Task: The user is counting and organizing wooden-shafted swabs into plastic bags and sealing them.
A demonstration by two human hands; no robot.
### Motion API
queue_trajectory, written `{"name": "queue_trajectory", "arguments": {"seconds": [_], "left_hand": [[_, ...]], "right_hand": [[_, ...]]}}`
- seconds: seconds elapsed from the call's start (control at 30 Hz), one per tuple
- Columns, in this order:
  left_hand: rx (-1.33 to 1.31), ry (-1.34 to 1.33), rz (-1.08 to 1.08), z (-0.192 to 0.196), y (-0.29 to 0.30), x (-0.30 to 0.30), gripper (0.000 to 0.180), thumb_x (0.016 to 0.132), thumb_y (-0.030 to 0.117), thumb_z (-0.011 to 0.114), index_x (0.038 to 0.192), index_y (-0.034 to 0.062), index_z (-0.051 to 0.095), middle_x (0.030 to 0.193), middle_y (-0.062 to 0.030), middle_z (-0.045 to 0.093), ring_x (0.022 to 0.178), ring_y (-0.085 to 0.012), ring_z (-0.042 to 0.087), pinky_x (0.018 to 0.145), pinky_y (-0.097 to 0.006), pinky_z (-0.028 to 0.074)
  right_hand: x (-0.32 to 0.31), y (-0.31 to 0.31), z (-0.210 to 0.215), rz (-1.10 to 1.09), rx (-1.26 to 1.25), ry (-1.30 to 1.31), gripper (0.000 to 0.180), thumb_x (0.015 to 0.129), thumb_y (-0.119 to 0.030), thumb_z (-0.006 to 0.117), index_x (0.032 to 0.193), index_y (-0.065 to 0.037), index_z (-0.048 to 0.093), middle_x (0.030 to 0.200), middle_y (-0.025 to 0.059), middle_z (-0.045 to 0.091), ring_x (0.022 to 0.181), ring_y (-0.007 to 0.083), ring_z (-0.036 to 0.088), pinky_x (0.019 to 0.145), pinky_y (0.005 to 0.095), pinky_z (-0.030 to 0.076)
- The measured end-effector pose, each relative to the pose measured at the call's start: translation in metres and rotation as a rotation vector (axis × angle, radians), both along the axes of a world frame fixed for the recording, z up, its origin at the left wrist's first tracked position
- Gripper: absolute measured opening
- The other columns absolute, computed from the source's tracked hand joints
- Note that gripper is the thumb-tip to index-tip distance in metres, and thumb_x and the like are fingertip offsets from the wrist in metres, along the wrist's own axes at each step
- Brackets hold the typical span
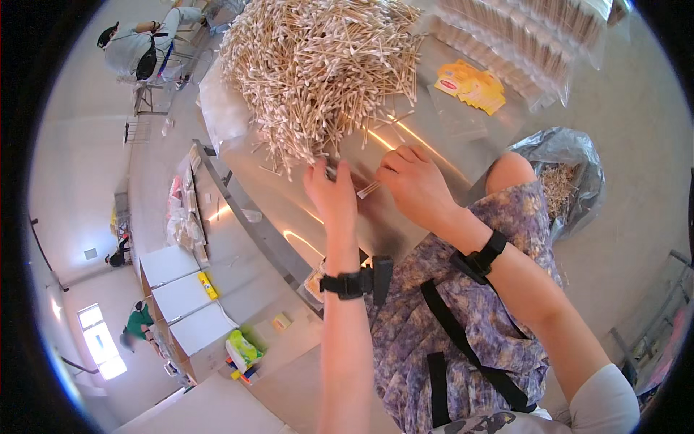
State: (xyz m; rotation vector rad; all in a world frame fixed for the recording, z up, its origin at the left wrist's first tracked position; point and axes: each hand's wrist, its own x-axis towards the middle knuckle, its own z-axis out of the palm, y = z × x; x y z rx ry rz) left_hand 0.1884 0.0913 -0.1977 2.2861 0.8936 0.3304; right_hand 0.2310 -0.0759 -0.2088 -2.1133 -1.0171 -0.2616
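A large heap of cotton swabs [318,65] with wooden sticks and white tips covers the far part of the shiny metal table [289,206]. At the heap's near edge is my left hand [331,199], its thumb and fingers apart, with swabs at the fingertips. To its right, my right hand [419,181] is closed, fingers curled inward. A few cotton swabs [369,189] stick out of it toward my left hand, white tips leading. How many lie inside the fist is hidden.
Yellow cards [470,85] lie right of the heap, near clear bags of packed swabs [513,43]. By my right knee, a grey plastic bag [589,170] holds loose swabs. White boxes [177,286] stand at left. Other people [141,318] are farther off.
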Motion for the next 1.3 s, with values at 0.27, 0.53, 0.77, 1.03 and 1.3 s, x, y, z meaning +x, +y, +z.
{"name": "queue_trajectory", "arguments": {"seconds": [0.27,0.53,0.77,1.03,1.3], "left_hand": [[-0.024,0.068,-0.122,0.027,-0.075,-0.098,0.046,0.091,0.019,0.063,0.129,-0.0048,0.056,0.145,-0.023,0.044,0.134,-0.0377,0.039,0.112,-0.044,0.032],[0.064,-0.006,-0.062,0.027,-0.066,-0.114,0.046,0.083,0.013,0.072,0.125,0.0016,0.057,0.145,-0.0212,0.044,0.133,-0.0363,0.043,0.112,-0.044,0.031],[0.284,0.018,-0.291,0.025,-0.052,-0.089,0.05,0.079,0.007,0.071,0.126,0.0032,0.055,0.13,-0.0207,0.056,0.123,-0.0388,0.05,0.106,-0.045,0.038],[0.239,0.001,-0.382,0.03,-0.058,-0.082,0.041,0.077,0.001,0.07,0.116,0.0056,0.059,0.118,-0.016,0.062,0.109,-0.0363,0.057,0.099,-0.046,0.041],[0.187,0.014,-0.222,0.032,-0.051,-0.09,0.025,0.082,0.011,0.073,0.106,0.005,0.067,0.105,-0.0094,0.069,0.101,-0.0308,0.063,0.091,-0.039,0.048]], "right_hand": [[-0.01,-0.017,0.006,0.187,-0.075,0.054,0.005,0.071,-0.011,0.062,0.075,-0.011,0.066,0.089,0.0035,0.059,0.097,0.0221,0.056,0.091,0.0357,0.042],[-0.016,-0.018,0.007,0.202,-0.028,0.083,0.011,0.073,-0.006,0.065,0.083,-0.01,0.068,0.087,0.0014,0.057,0.094,0.0207,0.056,0.089,0.0348,0.042],[-0.017,-0.011,0.013,0.169,0.087,0.108,0.037,0.076,-0.006,0.062,0.113,-0.007,0.059,0.119,0.0104,0.06,0.122,0.031,0.051,0.105,0.0425,0.04],[-0.012,-0.006,0.005,0.252,0.005,0.062,0.039,0.076,-0.006,0.063,0.114,-0.007,0.061,0.117,0.0077,0.062,0.128,0.0265,0.049,0.117,0.0464,0.029],[-0.002,-0.007,-0.002,0.254,0.018,0.047,0.016,0.073,-0.005,0.063,0.088,-0.009,0.067,0.099,0.0027,0.064,0.111,0.0214,0.056,0.116,0.044,0.032]]}}
